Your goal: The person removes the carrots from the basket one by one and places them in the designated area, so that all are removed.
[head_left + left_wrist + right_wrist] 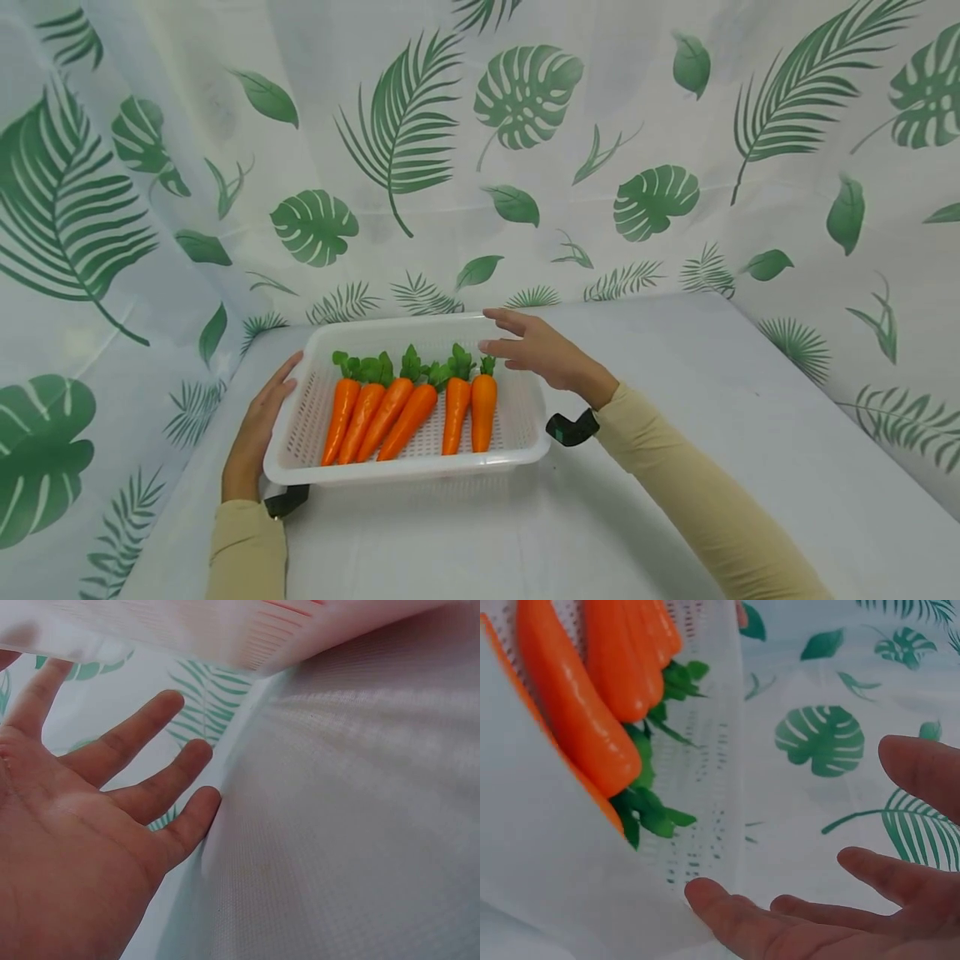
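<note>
Looking down at a white basket [408, 470] of six orange carrots [483, 408], green leaves [409, 364] pointing away, on a pale desk [675, 433]. Holding nothing in the right grip [543, 352], spread wide above the basket's far right corner. With the left grip [258, 425] straight-fingered, clasping nothing, beside the left side; cannot tell whether touching.

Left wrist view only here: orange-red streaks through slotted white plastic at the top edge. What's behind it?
Observer: Six tapered orange carrots with green leafy tops, lying in a white rectangular perforated plastic basket.
Operator: Which way do the tops point?
Observer: Roughly toward the basket's far rim.
Operator: And the other hand?
Observer: The bare right hand extends over the basket's far right corner; can't tell whether it touches.
</note>
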Demonstrator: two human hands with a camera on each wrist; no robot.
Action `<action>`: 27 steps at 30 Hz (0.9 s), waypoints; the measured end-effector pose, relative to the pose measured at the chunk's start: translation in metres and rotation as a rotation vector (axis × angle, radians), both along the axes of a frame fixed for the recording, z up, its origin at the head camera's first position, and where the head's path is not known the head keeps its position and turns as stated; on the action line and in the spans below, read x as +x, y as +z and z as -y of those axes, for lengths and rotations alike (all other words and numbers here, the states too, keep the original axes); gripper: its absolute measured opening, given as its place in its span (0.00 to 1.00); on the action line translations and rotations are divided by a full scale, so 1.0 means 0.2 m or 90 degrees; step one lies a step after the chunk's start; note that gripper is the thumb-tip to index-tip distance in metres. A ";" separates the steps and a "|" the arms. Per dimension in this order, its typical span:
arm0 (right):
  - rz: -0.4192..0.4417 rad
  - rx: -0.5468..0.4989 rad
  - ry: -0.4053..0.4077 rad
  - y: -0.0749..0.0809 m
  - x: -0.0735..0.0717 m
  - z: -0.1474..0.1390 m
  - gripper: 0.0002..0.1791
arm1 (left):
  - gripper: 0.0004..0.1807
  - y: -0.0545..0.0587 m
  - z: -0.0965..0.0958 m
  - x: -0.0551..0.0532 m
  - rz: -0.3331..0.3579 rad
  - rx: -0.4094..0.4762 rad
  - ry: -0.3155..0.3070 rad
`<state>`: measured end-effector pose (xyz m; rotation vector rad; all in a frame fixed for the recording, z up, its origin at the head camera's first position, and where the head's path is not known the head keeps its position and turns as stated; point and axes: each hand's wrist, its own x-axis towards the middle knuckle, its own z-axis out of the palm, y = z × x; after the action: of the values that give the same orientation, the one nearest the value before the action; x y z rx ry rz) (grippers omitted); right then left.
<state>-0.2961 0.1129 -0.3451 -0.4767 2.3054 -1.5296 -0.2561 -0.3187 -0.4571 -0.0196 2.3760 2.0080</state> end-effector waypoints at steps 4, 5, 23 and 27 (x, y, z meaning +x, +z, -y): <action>0.015 0.032 0.005 -0.02 0.00 0.03 0.41 | 0.33 0.00 0.00 0.00 0.001 0.003 0.000; 0.021 0.037 0.005 -0.02 0.00 0.03 0.41 | 0.33 0.00 0.00 0.00 0.002 0.006 0.000; 0.113 0.113 0.005 -0.05 -0.04 0.12 0.42 | 0.33 -0.02 0.01 -0.01 0.001 0.010 0.002; 0.116 0.127 0.007 -0.05 -0.04 0.14 0.41 | 0.33 -0.02 0.00 -0.02 0.006 -0.004 0.006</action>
<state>-0.3047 0.0848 -0.3558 -0.2846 2.2770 -1.2648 -0.2592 -0.3193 -0.4620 -0.0393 2.3808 2.0006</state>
